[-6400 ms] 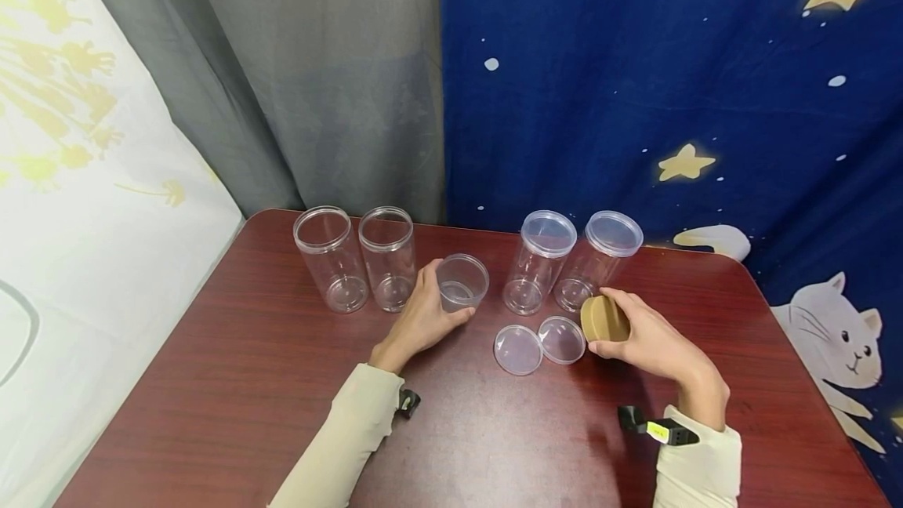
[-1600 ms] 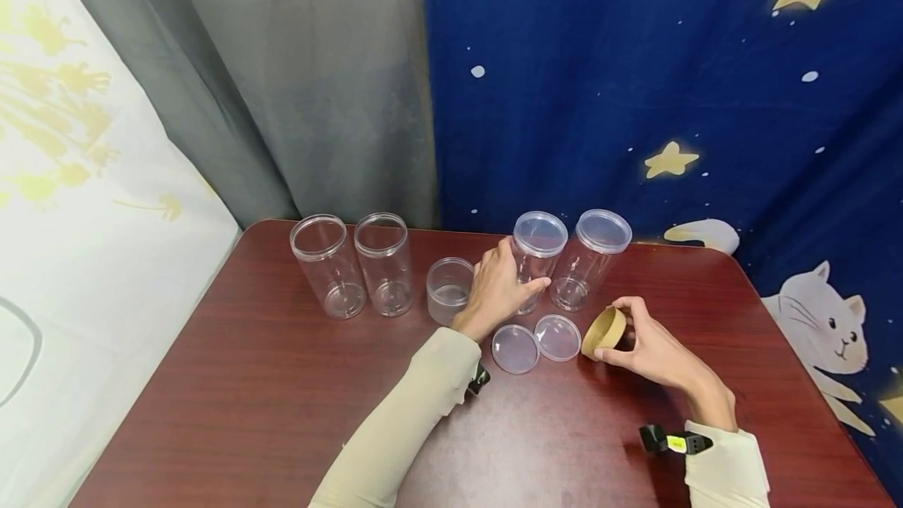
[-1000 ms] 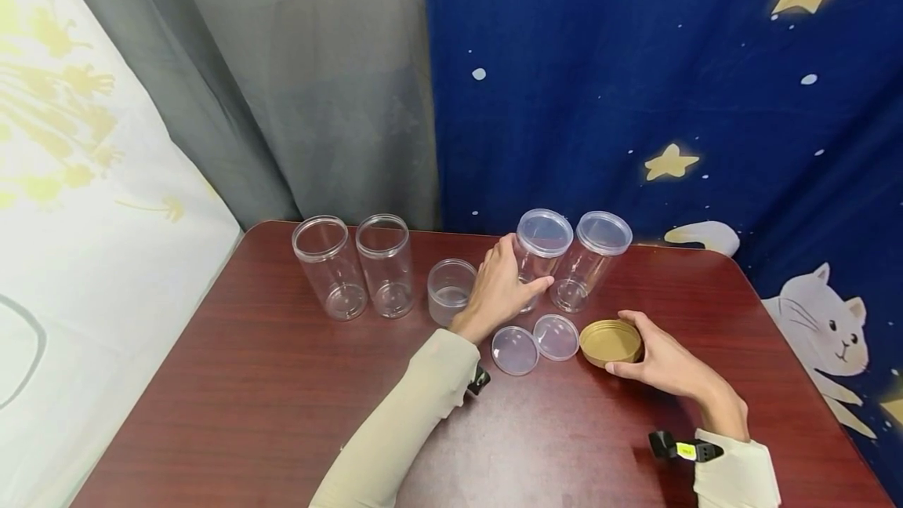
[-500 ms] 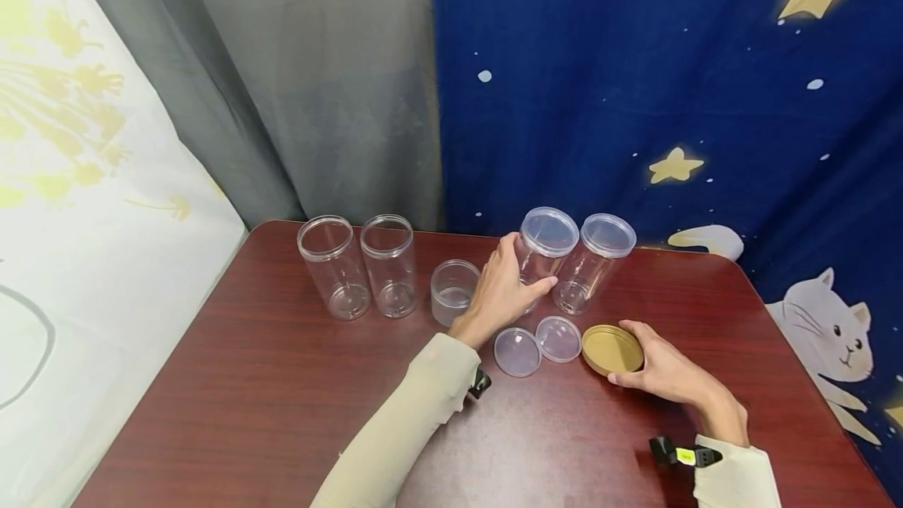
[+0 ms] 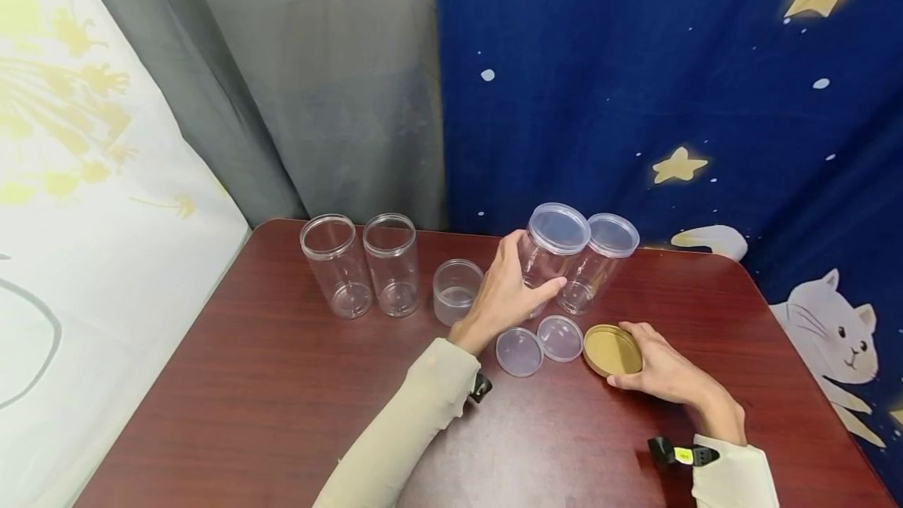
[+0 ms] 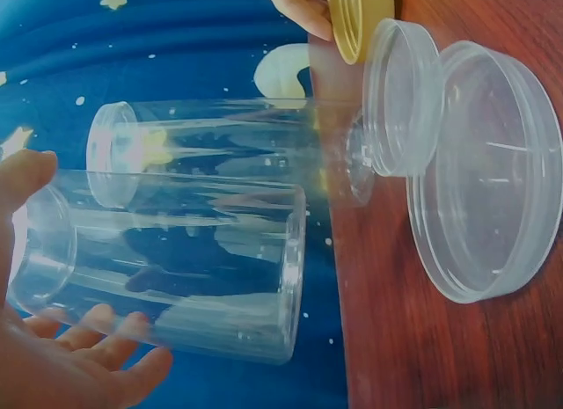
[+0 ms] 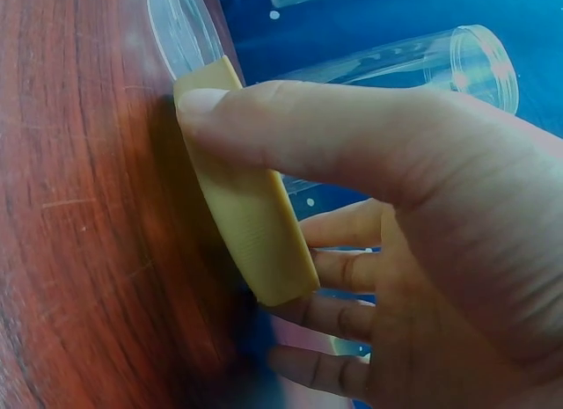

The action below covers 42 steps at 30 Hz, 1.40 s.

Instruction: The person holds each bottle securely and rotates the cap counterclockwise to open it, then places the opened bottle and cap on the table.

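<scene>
L hand (image 5: 509, 288): grips tall lidded clear plastic jar (image 5: 550, 253), frame centre, tilted; steady base.
R hand (image 5: 659, 367): holds round gold lid (image 5: 611, 350) flat on tabletop (image 5: 247, 382).

Two open clear jars (image 5: 337, 265) (image 5: 392, 263) stand side by side at the back left of a dark red table (image 5: 233, 382); a short clear cup (image 5: 455, 291) stands just right of them.

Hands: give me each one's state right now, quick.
Left hand: grips the lidded clear jar, lifted and tilted.
Right hand: fingers and thumb hold the gold lid lying on the table.
</scene>
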Motion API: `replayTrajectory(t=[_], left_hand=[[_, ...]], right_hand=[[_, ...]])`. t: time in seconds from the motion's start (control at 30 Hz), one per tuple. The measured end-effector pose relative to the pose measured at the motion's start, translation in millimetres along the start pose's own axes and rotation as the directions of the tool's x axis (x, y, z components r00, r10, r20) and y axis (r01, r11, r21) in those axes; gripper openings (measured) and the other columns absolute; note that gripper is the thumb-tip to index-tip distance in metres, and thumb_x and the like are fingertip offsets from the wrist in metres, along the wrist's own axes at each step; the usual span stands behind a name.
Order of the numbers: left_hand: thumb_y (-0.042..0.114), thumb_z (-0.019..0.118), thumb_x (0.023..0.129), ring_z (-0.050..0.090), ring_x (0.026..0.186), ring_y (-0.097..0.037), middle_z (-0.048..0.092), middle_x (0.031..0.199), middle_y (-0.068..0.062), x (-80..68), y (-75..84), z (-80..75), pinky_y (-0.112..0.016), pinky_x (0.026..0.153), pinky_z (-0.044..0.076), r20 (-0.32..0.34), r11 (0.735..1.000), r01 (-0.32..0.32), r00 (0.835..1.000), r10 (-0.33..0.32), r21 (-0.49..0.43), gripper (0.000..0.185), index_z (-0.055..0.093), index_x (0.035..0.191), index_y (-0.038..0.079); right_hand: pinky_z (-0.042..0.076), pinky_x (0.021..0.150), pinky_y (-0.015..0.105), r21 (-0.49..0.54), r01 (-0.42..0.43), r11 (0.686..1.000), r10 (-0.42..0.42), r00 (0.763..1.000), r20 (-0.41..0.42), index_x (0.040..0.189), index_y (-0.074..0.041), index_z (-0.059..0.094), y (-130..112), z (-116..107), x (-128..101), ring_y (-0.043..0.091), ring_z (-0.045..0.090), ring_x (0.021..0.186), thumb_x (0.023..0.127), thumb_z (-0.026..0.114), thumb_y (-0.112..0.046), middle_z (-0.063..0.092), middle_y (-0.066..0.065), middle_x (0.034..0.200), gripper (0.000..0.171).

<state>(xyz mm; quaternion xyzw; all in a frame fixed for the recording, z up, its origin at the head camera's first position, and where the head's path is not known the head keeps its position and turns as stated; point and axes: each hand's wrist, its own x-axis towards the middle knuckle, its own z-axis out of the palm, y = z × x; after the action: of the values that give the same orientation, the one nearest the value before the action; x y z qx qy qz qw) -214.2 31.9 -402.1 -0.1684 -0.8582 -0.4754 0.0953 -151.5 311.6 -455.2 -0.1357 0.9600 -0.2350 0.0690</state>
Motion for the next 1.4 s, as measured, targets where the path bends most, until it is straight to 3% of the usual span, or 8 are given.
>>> replayTrajectory(t=[0.3, 0.53, 0.73, 0.93, 1.27, 1.4], left_hand=[[0.043, 0.079, 0.08, 0.057, 0.118, -0.022, 0.048, 0.138, -0.009, -6.2, 4.2, -2.6, -0.039, 0.098, 0.05, -0.016, 0.998, -0.066, 0.998, 0.066, 0.01, 0.087, 0.034, 0.146, 0.01], [0.042, 0.081, 0.078, 0.056, 0.118, -0.022, 0.049, 0.135, -0.009, -11.3, 1.2, -5.2, -0.037, 0.099, 0.048, -0.025, 0.996, -0.083, 0.996, 0.083, 0.033, 0.087, 0.035, 0.145, 0.009], [0.038, 0.083, 0.077, 0.055, 0.117, -0.022, 0.051, 0.129, -0.009, -15.8, -3.5, -8.4, -0.036, 0.101, 0.047, -0.03, 0.989, -0.136, 0.99, 0.138, 0.053, 0.085, 0.038, 0.142, 0.007], [0.037, 0.083, 0.077, 0.054, 0.119, -0.022, 0.051, 0.131, -0.009, -19.6, -8.1, -12.0, -0.037, 0.102, 0.046, -0.018, 0.985, -0.16, 0.987, 0.161, 0.069, 0.084, 0.039, 0.141, 0.007], [0.039, 0.082, 0.078, 0.052, 0.121, -0.019, 0.05, 0.134, -0.007, -24.8, -7.2, -14.3, -0.036, 0.103, 0.045, 0.024, 0.982, -0.186, 0.983, 0.185, 0.037, 0.084, 0.038, 0.143, 0.009], [0.04, 0.082, 0.078, 0.053, 0.12, -0.018, 0.05, 0.133, -0.007, -28.0, -6.6, -13.6, -0.035, 0.103, 0.046, 0.041, 0.982, -0.186, 0.982, 0.185, 0.029, 0.086, 0.037, 0.144, 0.009]], right_hand=[[0.044, 0.094, 0.055, -0.025, 0.004, 1.0, -0.004, 1.0, 0.003, 0.137, 0.01, 0.044, 0.4, 1.8, 0.9, 0.037, 0.049, 0.113, 0.069, 0.088, -0.038, 0.052, 0.025, 0.129, 0.094], [0.043, 0.094, 0.056, -0.024, 0.023, 0.999, -0.023, 1.0, 0.004, 0.137, 0.009, 0.043, 1.5, 4.1, 1.9, 0.038, 0.048, 0.112, 0.065, 0.09, -0.034, 0.051, 0.026, 0.129, 0.096], [0.043, 0.094, 0.057, -0.027, 0.038, 0.999, -0.038, 0.999, -0.002, 0.138, 0.009, 0.042, 1.6, 6.3, 1.6, 0.038, 0.048, 0.111, 0.062, 0.092, -0.033, 0.051, 0.026, 0.128, 0.099], [0.042, 0.095, 0.059, -0.013, 0.03, 0.999, -0.03, 1.0, -0.006, 0.139, 0.01, 0.04, -5.6, 1.2, -0.7, 0.04, 0.047, 0.115, 0.068, 0.089, -0.043, 0.049, 0.027, 0.131, 0.102], [0.042, 0.095, 0.06, -0.062, 0.059, 0.996, -0.067, 0.987, -0.146, 0.129, 0.006, 0.054, -44.1, -39.2, -7.6, 0.041, 0.053, 0.117, 0.083, 0.077, -0.044, 0.057, 0.023, 0.126, 0.072], [0.047, 0.088, 0.047, -0.1, 0.101, 0.99, -0.123, 0.961, -0.246, 0.121, -0.004, 0.063, -64.3, -50.0, -10.7, 0.03, 0.063, 0.103, 0.084, 0.078, -0.041, 0.066, 0.012, 0.112, 0.054]])
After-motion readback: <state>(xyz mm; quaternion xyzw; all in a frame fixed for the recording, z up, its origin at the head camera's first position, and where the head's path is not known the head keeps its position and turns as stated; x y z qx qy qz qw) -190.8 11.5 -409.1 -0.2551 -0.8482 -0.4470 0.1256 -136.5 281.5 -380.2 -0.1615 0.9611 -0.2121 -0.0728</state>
